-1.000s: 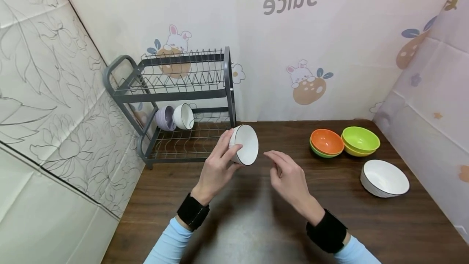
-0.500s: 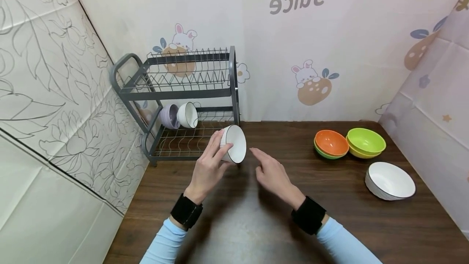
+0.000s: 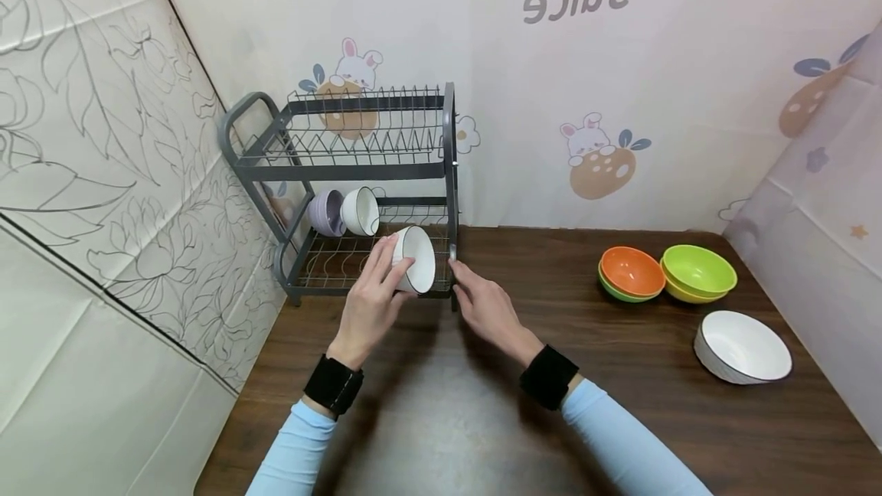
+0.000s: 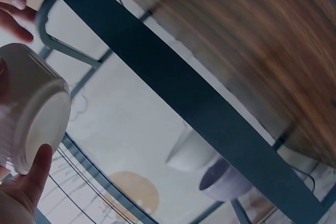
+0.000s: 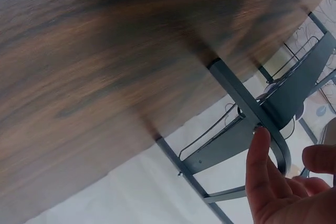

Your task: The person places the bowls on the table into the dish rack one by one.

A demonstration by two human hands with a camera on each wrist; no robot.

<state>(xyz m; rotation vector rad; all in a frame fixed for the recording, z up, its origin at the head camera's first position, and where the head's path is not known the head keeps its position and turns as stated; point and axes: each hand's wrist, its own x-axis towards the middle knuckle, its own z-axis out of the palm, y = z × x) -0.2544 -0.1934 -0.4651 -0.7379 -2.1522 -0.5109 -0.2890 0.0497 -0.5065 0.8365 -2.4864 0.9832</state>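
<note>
My left hand grips a white bowl with a dark rim, tilted on its side, its mouth facing right. In the left wrist view the bowl's base shows, with a fingertip against it. The bowl overlaps the lower front of the grey two-tier dish rack. My right hand has its fingers extended to the rack's right front post. In the right wrist view a fingertip touches the grey frame. Inside the lower tier, purple bowls and another white bowl stand on edge at the left.
Right of the rack, an orange bowl is stacked on a green one, beside a lime bowl on a yellow one. A larger white bowl stands at the right of the wooden table. A patterned wall sheet rises behind.
My left hand has carried the white bowl left to the front of the rack's lower tier. My right hand has moved left too and reached the rack's right post. The view has shifted slightly.
</note>
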